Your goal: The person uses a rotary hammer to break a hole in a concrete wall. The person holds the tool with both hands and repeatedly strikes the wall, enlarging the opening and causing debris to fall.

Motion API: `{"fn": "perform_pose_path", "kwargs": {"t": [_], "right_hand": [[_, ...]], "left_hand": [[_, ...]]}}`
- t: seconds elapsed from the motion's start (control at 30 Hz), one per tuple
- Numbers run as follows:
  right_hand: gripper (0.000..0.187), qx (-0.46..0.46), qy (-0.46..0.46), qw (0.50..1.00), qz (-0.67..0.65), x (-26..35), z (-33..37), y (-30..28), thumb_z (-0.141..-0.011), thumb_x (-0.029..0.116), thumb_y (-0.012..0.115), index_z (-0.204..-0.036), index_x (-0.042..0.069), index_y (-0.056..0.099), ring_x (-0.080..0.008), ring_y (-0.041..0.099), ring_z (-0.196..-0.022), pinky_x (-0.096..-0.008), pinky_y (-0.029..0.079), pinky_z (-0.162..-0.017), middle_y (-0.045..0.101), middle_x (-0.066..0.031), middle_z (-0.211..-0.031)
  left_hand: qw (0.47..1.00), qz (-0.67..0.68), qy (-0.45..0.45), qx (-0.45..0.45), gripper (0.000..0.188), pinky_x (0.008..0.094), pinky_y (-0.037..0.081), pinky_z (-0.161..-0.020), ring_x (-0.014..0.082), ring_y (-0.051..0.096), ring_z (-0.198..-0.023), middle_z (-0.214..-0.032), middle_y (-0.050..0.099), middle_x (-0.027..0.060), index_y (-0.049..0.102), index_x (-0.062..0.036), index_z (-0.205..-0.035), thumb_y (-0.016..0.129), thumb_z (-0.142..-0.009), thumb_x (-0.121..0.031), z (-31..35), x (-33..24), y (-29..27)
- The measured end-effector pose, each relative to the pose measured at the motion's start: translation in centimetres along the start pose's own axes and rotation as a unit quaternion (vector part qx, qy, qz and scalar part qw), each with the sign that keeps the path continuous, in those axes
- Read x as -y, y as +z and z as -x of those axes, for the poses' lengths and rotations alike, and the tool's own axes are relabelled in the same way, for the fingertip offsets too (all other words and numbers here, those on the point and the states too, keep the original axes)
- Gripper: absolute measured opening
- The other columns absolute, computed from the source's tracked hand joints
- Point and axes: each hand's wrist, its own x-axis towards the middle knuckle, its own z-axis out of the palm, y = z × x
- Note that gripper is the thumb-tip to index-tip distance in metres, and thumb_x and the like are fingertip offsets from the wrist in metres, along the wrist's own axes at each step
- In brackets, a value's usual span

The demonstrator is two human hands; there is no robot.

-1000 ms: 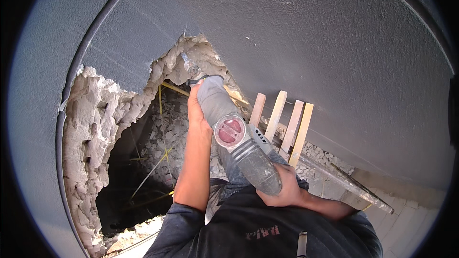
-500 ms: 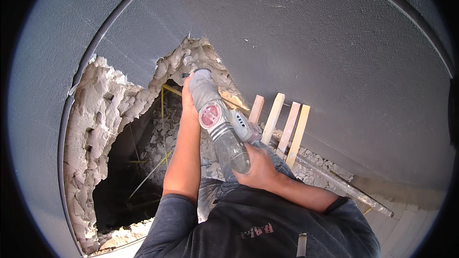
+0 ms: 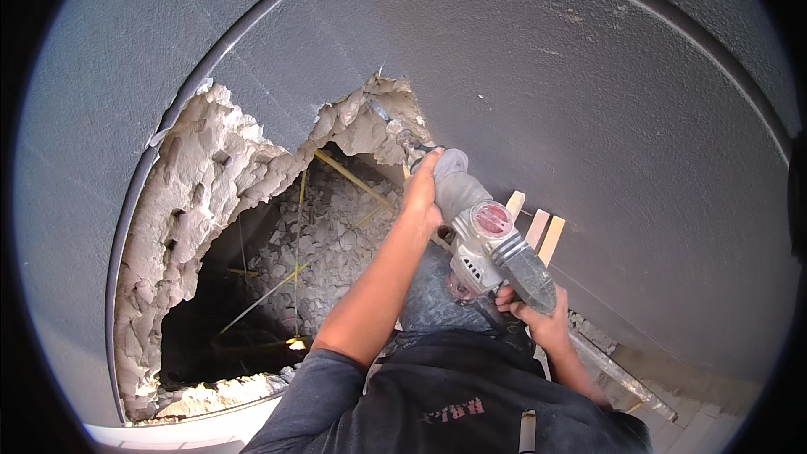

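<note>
Both hands are on a dusty grey demolition hammer (image 3: 464, 191) with a round red patch on its side. My left hand (image 3: 424, 189) is closed round its front barrel, just behind the bit end. Around the rear handle my right hand (image 3: 545, 317) is closed, partly hidden by the housing. The chisel bit (image 3: 378, 109) points to the far left and meets the broken edge (image 3: 357, 119) of a hole in the grey wall (image 3: 572, 109). Whether the tip is sunk into the masonry, I cannot tell.
Rubble (image 3: 324, 248) lies inside the hole, crossed by yellow strips (image 3: 353, 175). Jagged masonry (image 3: 176, 227) lines its left side. Several wooden battens (image 3: 551, 240) stand at the right of the hammer. A dirty long bar (image 3: 622, 374) lies near the right front.
The hammer has swung, its rear end moving to the right and its bit now slanting to the left. Both hands moved right with it, and the view has shifted slightly.
</note>
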Motion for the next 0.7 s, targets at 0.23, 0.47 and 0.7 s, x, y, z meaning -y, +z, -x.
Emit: {"fn": "perform_pose_path", "kwargs": {"t": [0.23,0.47,0.7], "right_hand": [[0.03,-0.023,0.008,0.999,0.023,1.8,-0.9,1.9,-0.081,-0.005,0.065,-0.11,-0.008,0.069,-0.0202,0.074,-0.086,-0.0332,0.061,-0.078,0.075,-0.0137,-0.095],[0.032,0.021,-0.023,0.987,0.155,-0.7,9.4,-0.7,-0.077,0.003,0.078,-0.108,-0.005,0.07,-0.017,0.073,-0.085,-0.0317,0.058,-0.082,0.075,-0.0115,-0.094],[0.047,0.072,-0.082,0.971,0.211,-7.6,21.2,-1.2,-0.072,0.012,0.084,-0.113,-0.004,0.068,-0.0222,0.075,-0.086,-0.0342,0.057,-0.084,0.075,-0.0137,-0.093]], "left_hand": [[0.998,0.016,-0.066,0.0,0.06,0.0463,0.06,-0.088,0.0284,0.07,-0.103,-0.123,0.066,0.017,0.06,-0.0005,-0.132,0.078,-0.089,-0.038,-0.7,-2.5,1.3],[0.999,0.036,-0.006,0.017,0.05,0.0465,0.062,-0.086,0.0289,0.071,-0.098,-0.112,0.07,0.0153,0.063,-0.0032,-0.123,0.074,-0.093,-0.041,11.2,2.5,0.3],[0.993,0.086,0.049,0.063,0.043,0.0448,0.062,-0.083,0.0284,0.071,-0.096,-0.106,0.071,0.0124,0.065,-0.0061,-0.117,0.072,-0.093,-0.041,21.4,5.9,-8.8]]}}
